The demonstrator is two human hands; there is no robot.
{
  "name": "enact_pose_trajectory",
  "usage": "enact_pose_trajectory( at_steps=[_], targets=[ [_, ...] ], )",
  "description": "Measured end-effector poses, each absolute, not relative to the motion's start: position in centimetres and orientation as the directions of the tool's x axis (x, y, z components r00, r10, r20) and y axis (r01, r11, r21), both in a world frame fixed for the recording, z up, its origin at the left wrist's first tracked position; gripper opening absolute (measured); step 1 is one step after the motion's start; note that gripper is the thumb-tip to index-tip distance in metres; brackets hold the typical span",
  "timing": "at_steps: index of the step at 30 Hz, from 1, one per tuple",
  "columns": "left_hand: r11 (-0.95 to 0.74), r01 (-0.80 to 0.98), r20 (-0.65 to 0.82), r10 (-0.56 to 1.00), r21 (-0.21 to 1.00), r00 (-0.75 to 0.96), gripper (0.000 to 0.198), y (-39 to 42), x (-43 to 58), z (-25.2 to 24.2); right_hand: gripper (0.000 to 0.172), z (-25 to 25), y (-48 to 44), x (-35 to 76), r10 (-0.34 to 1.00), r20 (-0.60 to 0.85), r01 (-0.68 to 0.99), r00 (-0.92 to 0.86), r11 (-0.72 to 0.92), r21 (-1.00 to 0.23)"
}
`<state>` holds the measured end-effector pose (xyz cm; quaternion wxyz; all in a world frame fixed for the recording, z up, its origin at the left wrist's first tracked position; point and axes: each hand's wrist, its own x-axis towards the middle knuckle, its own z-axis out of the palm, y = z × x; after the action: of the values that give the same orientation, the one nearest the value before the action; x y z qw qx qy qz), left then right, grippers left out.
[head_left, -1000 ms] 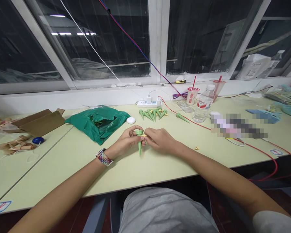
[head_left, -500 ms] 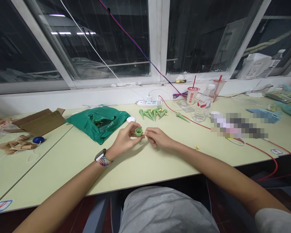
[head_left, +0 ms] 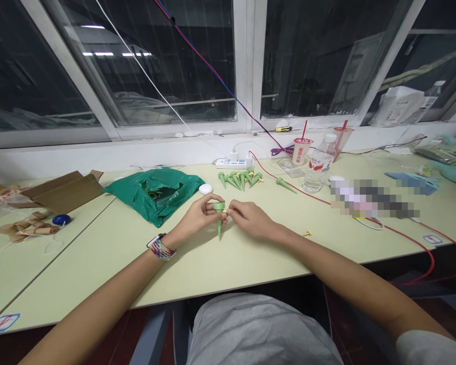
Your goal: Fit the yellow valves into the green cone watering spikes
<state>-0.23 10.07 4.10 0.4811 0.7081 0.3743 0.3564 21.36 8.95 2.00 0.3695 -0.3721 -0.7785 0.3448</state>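
Observation:
Between thumb and fingers my left hand (head_left: 201, 215) grips a green plastic spike (head_left: 219, 223), its wide cap up and its point hanging down over the table (head_left: 197, 268). My right hand (head_left: 248, 217) is closed in a pinch on a small yellow valve (head_left: 225, 212) at the spike's side, just under the cap; whether it is seated there I cannot tell. Several similar green spikes (head_left: 241, 178), some with yellow valves, lie grouped behind my hands. One more spike (head_left: 286, 185) lies apart to their right. A loose yellow valve (head_left: 307, 233) lies beyond my right forearm.
A torn green plastic bag (head_left: 155, 195) and a white round object (head_left: 205, 189) lie left of the spikes. Farther left are a cardboard box (head_left: 66, 191) and wooden toys (head_left: 34, 225). A water bottle (head_left: 319, 165), a cup (head_left: 301, 151), a power strip (head_left: 233, 162) and a red cable (head_left: 403, 234) are behind and right.
The green spike has been tilted upright: its open cap faced me before, and now its side and downward point show. Both hands keep nearly the same place.

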Motion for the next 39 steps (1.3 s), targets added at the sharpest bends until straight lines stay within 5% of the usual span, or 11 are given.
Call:
enact_pose_trajectory(
  at_steps=[4,9,12,18,27,39],
  targets=[
    [-0.255,0.197,0.137,0.872,0.946,0.470,0.053,10.3,-0.1,3.5,0.015,2.0,9.4,21.7,0.818,0.351,0.331,-0.457,0.522,-0.786],
    [-0.241,0.133,0.183,0.922,0.961,0.342,0.062,10.3,-0.1,3.3,0.018,2.5,13.4,24.8,0.925,0.249,0.445,-0.286,0.359,-0.820],
    [-0.248,0.120,0.204,0.933,0.961,0.295,0.052,10.4,-0.4,3.5,0.021,3.3,17.1,28.1,0.980,0.189,0.781,-0.061,0.165,-0.603],
    [-0.253,0.132,0.203,0.929,0.958,0.310,0.039,10.3,-0.4,3.5,0.019,3.9,21.8,31.2,0.981,0.135,0.885,0.136,-0.059,-0.462],
    [-0.264,0.143,0.207,0.924,0.954,0.323,0.035,10.5,-0.4,3.4,0.034,2.3,24.5,29.8,0.980,0.114,0.925,0.166,-0.115,-0.363],
    [-0.276,0.154,0.217,0.923,0.949,0.318,0.032,10.7,-0.5,3.1,0.027,5.7,21.9,34.8,0.977,0.152,0.966,0.148,-0.110,-0.234]
  ],
)
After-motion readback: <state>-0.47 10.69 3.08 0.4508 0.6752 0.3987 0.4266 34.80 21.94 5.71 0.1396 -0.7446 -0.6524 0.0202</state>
